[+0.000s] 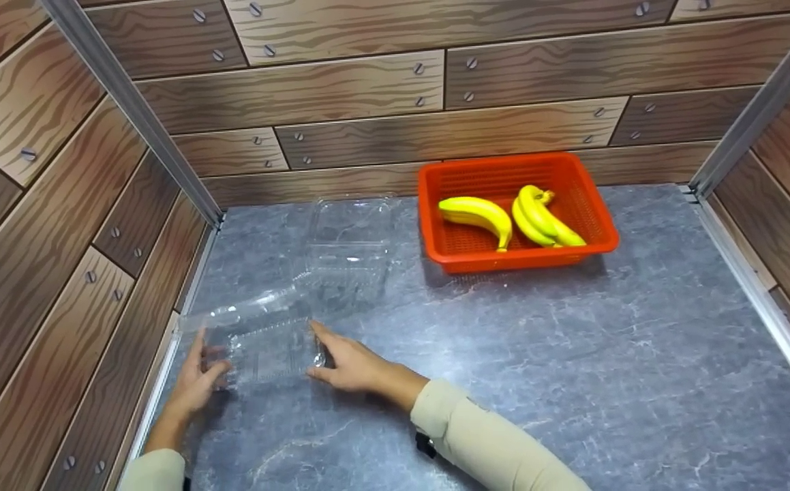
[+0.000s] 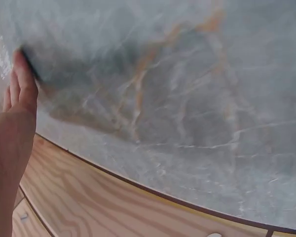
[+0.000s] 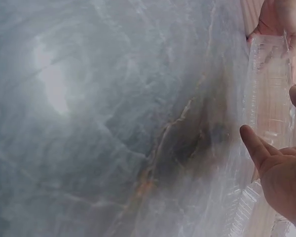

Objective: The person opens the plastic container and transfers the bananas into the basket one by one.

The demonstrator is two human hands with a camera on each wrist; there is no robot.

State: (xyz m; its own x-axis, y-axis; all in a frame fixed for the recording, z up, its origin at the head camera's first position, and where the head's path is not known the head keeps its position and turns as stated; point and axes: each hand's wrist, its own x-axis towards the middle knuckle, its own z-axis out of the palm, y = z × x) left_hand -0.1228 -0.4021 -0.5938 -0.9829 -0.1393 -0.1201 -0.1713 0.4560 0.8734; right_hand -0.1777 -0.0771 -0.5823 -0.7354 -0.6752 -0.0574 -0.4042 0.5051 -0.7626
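Note:
A clear plastic clamshell container [image 1: 268, 351] with its lid raised on the far side is between my two hands. My left hand [image 1: 193, 385] holds its left end, thumb on the near side and fingers farther back, partly seen through the plastic. At the other end, my right hand [image 1: 354, 365] grips it with thumb and fingertips spread across the end. In the right wrist view, the container [image 3: 271, 94] shows side-on, with the left hand [image 3: 281, 22] at its far end. A second clear clamshell [image 1: 350, 225] lies opened out just behind it.
An orange-red plastic basket [image 1: 517, 262] stands against the back wall, right of the clamshells. In it lie a single banana [image 1: 480, 211] and a small banana bunch [image 1: 541, 218]. Wood-patterned walls [image 1: 367, 88] enclose the grey marbled table [image 1: 572, 368] at the back and sides.

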